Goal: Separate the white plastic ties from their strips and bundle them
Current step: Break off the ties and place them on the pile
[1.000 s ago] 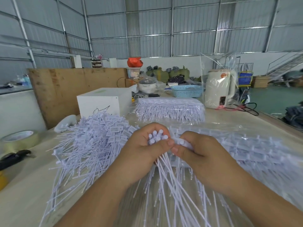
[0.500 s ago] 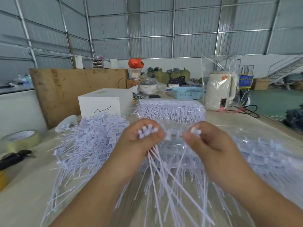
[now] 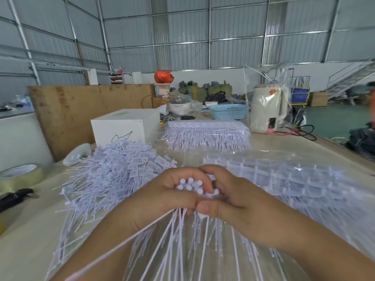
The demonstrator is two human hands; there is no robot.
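Bundle of ties (image 3: 189, 185): sitting upright between both hands at centre, above the table; about 10 round white heads showing on top, thin white tails fanning down toward the camera.
Left hand (image 3: 162, 197): curling round the bundle of ties, fingers arching over the heads, thumb pressing across the front.
Right hand (image 3: 233, 197): closing against the same bundle from the other side, thumb meeting the left thumb, fingers wrapping behind the heads.
Loose ties (image 3: 113, 175): lying in 1 heap just left of the hands, each with a small flat label, tails pointing every way; too many for counting.
Strips (image 3: 294, 179): spreading right of the hands under clear film, ties joined in rows.
Packed stack (image 3: 207, 134): resting farther back in 1 wrapped block, tails hanging toward the front.
White box (image 3: 121, 128): standing behind the heap, 1 only.
Tape roll (image 3: 20, 175): lying at the left edge of the table (image 3: 30, 240), 1 only.
Blue basket (image 3: 229, 111): sitting at the far end, 1 only.
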